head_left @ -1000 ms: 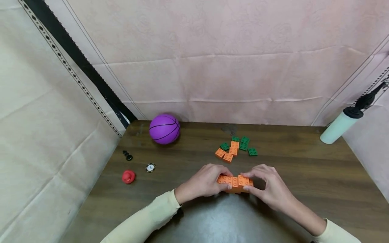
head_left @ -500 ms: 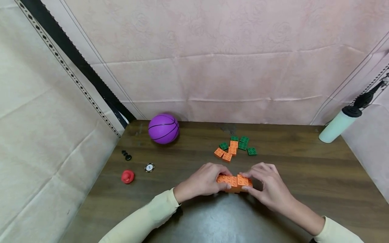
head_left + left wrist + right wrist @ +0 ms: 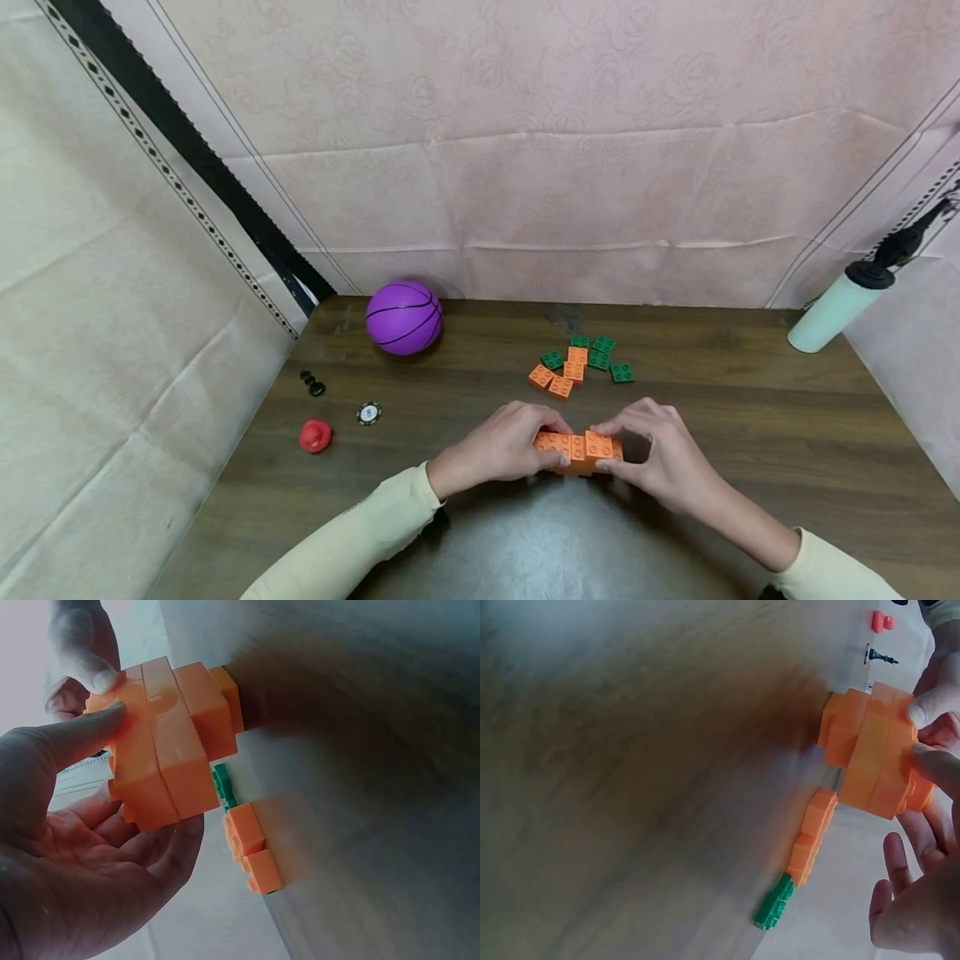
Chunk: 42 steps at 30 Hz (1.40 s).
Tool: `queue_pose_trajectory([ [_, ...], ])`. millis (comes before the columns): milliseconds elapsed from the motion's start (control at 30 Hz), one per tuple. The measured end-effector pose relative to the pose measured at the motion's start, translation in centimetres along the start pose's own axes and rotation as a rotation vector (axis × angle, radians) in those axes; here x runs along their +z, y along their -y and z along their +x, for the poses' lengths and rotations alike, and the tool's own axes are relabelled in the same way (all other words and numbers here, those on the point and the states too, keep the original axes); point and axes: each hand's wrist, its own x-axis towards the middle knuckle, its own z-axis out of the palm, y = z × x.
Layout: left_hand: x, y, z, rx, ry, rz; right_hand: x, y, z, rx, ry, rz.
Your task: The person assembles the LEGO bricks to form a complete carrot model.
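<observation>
An orange toy-brick block (image 3: pixel 577 454), built of several joined bricks in layers, stands on the wooden table near its front. My left hand (image 3: pixel 510 443) grips the block's left part, thumb on the near side and fingers behind. From the right, my right hand (image 3: pixel 660 450) pinches the other end between thumb and fingers. The left wrist view shows the stepped underside layers of the block (image 3: pixel 165 735), narrower below than above. In the right wrist view, both thumbs press the side of the block (image 3: pixel 877 750). Parts of its top are covered by my fingers.
Behind the block lie loose orange bricks (image 3: pixel 573 372) and green bricks (image 3: pixel 600 360). A purple ball (image 3: pixel 404 318) sits at the back left. Further left are a poker chip (image 3: pixel 370 414), a red object (image 3: pixel 316 436) and a black chess piece (image 3: pixel 883 657). A mint-green pump (image 3: pixel 838 310) stands at the right.
The camera view has shifted very slightly. Both hands keep their hold on the orange block, and the right hand's fingers have shifted a little; the other things stay put.
</observation>
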Motion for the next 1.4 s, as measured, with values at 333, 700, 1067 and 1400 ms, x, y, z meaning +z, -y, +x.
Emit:
queue_pose_trajectory([
  [333, -0.7, 0.6, 0.1, 0.059, 0.028, 0.034, -0.6, 0.0, -0.1, 0.003, 0.061, -0.060],
  [700, -4.4, 4.2, 1.1, -0.011, -0.163, -0.054, -0.4, 0.2, -0.2, -0.023, 0.050, -0.095],
  [1067, -4.7, 8.2, 5.0, -0.086, -0.128, -0.065, -0.1, 0.1, -0.2, -0.034, 0.033, -0.089],
  [1400, -4.4, 8.9, 7.6, -0.042, -0.025, -0.018, -0.1, 0.3, -0.2, -0.025, 0.032, -0.088],
])
